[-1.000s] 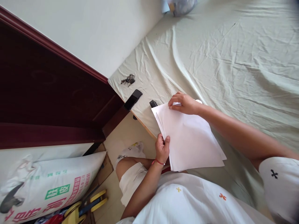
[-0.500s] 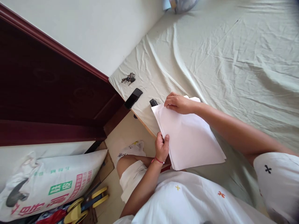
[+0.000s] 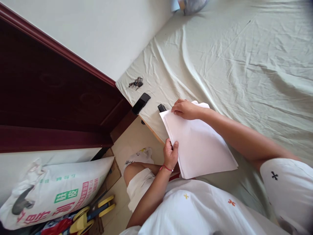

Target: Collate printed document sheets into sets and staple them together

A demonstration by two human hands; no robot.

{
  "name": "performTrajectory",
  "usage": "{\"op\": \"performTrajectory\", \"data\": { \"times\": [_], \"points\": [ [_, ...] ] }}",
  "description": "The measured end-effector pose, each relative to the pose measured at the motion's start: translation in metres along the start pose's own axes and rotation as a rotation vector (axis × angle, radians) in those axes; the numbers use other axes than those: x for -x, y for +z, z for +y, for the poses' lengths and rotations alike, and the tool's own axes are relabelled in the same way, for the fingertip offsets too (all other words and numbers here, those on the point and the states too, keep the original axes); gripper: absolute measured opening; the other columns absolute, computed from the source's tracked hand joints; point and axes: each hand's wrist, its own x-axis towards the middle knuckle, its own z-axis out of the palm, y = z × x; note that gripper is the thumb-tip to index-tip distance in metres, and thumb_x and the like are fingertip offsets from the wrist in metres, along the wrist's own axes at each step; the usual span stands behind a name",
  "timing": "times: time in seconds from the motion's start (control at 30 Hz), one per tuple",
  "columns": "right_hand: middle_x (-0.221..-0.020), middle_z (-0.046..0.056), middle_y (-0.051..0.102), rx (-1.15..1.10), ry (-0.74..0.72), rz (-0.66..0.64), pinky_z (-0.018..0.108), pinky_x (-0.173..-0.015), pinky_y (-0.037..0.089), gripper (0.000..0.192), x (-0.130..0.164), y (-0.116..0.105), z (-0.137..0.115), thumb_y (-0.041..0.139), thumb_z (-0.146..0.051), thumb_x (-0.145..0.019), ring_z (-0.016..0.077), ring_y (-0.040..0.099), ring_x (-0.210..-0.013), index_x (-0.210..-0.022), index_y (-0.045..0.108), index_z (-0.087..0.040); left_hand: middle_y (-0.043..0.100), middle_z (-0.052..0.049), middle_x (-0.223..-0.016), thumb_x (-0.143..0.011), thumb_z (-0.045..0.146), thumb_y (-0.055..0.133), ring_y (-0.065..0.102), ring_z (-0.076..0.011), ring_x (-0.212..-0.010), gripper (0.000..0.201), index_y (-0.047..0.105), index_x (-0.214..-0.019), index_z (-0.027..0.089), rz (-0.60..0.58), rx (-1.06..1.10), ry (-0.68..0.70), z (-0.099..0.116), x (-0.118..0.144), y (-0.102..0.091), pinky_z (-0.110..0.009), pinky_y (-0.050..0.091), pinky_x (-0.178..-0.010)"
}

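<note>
A person in a white shirt holds a stack of white paper sheets (image 3: 198, 143) at the near edge of a bed covered with a pale green sheet (image 3: 244, 65). The left hand (image 3: 170, 154) grips the stack's left edge, fingers curled around it and thumb on top. The right hand (image 3: 186, 109) rests on the stack's far corner, fingers bent and pressing down on the top sheets. Just left of that corner lies a small black device (image 3: 161, 107), partly hidden by the paper. Farther left, a black phone (image 3: 141, 103) sits at the bed's edge, with a bunch of keys (image 3: 136, 83) beyond it. A dark red wooden headboard (image 3: 56, 107) stands at left, above a printed white sack (image 3: 53, 192) on the floor.
</note>
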Motion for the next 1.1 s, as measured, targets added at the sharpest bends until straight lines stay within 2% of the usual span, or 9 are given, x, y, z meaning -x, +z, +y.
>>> {"op": "performTrajectory", "data": {
  "times": [0.2, 0.43, 0.53, 0.67, 0.77, 0.83, 0.9, 0.97, 1.1],
  "points": [
    [-0.113, 0.014, 0.076, -0.04, -0.02, 0.109, 0.044, -0.098, 0.037, 0.028, -0.014, 0.003, 0.0, 0.05, -0.015, -0.097, 0.0327, 0.056, -0.124, -0.108, 0.076, -0.017, 0.071, -0.003, -0.087, -0.093, 0.067, 0.065, 0.065, -0.0191, -0.081, 0.046, 0.06, -0.099, 0.022, 0.014, 0.019, -0.007, 0.002, 0.001, 0.001, -0.031, 0.051, -0.079],
    [-0.109, 0.013, 0.074, -0.006, 0.043, 0.118, 0.045, -0.099, 0.039, 0.029, -0.016, 0.006, -0.02, 0.047, -0.012, -0.099, 0.0326, 0.056, -0.122, -0.105, 0.075, -0.017, 0.075, -0.005, -0.098, -0.096, 0.057, 0.067, 0.068, -0.02, -0.091, 0.037, 0.063, -0.102, 0.021, 0.006, 0.121, -0.014, -0.003, 0.0, 0.001, -0.032, 0.052, -0.088],
    [-0.134, 0.017, 0.066, 0.038, 0.032, 0.192, 0.051, -0.107, 0.039, 0.032, -0.005, 0.001, -0.02, 0.056, -0.017, -0.096, 0.0362, 0.049, -0.133, -0.125, 0.071, -0.017, 0.076, -0.005, -0.103, -0.093, 0.056, 0.072, 0.069, -0.0199, -0.095, 0.037, 0.065, -0.103, 0.021, 0.025, 0.235, -0.07, -0.003, -0.001, 0.002, -0.032, 0.053, -0.092],
    [-0.162, 0.021, 0.044, 0.026, 0.105, 0.353, 0.061, -0.124, 0.028, 0.064, 0.035, -0.015, -0.007, 0.07, -0.032, -0.092, 0.0409, 0.034, -0.151, -0.151, 0.054, -0.015, 0.079, -0.003, -0.109, -0.083, 0.055, 0.083, 0.073, -0.0195, -0.101, 0.043, 0.067, -0.109, 0.024, 0.092, 0.495, -0.198, 0.006, -0.002, -0.005, -0.033, 0.055, -0.096],
    [-0.166, 0.021, 0.04, -0.164, 0.282, 0.416, 0.068, -0.124, 0.028, 0.092, 0.076, -0.022, -0.002, 0.084, -0.051, -0.08, 0.0442, 0.035, -0.154, -0.158, 0.047, -0.019, 0.08, -0.002, -0.111, -0.079, 0.05, 0.088, 0.075, -0.0196, -0.104, 0.044, 0.069, -0.111, 0.027, 0.131, 0.596, -0.238, 0.015, -0.004, -0.016, -0.034, 0.056, -0.1],
    [-0.155, 0.018, 0.055, -0.457, 0.357, 0.414, 0.066, -0.119, 0.039, 0.099, 0.1, -0.02, -0.007, 0.089, -0.057, -0.074, 0.0417, 0.05, -0.145, -0.158, 0.047, -0.024, 0.08, -0.001, -0.108, -0.079, 0.048, 0.089, 0.076, -0.019, -0.1, 0.041, 0.07, -0.11, 0.028, 0.159, 0.618, -0.219, 0.019, -0.007, -0.021, -0.033, 0.058, -0.097],
    [-0.135, 0.015, 0.071, -0.868, 0.427, 0.326, 0.062, -0.109, 0.053, 0.088, 0.116, -0.013, -0.015, 0.086, -0.059, -0.078, 0.0372, 0.067, -0.127, -0.152, 0.055, -0.024, 0.08, 0.001, -0.104, -0.078, 0.046, 0.09, 0.076, -0.0175, -0.096, 0.04, 0.072, -0.109, 0.029, 0.196, 0.627, -0.169, 0.025, -0.012, -0.022, -0.031, 0.059, -0.094],
    [-0.116, 0.014, 0.078, -1.143, 0.499, 0.216, 0.057, -0.101, 0.06, 0.07, 0.124, -0.006, -0.026, 0.09, -0.057, -0.075, 0.0348, 0.075, -0.111, -0.132, 0.071, -0.02, 0.08, 0.001, -0.105, -0.078, 0.045, 0.09, 0.076, -0.017, -0.098, 0.039, 0.073, -0.108, 0.029, 0.219, 0.618, -0.095, 0.033, -0.019, -0.02, -0.029, 0.058, -0.094],
    [-0.107, 0.01, 0.08, -1.18, 0.47, 0.282, 0.053, -0.095, 0.064, 0.045, 0.121, -0.016, -0.043, 0.097, -0.048, -0.068, 0.0321, 0.078, -0.1, -0.099, 0.081, -0.02, 0.08, -0.005, -0.116, -0.081, 0.054, 0.086, 0.075, -0.0217, -0.112, 0.044, 0.075, -0.114, 0.027, 0.169, 0.559, 0.115, 0.055, -0.044, -0.019, -0.033, 0.057, -0.102]
  ]
}}
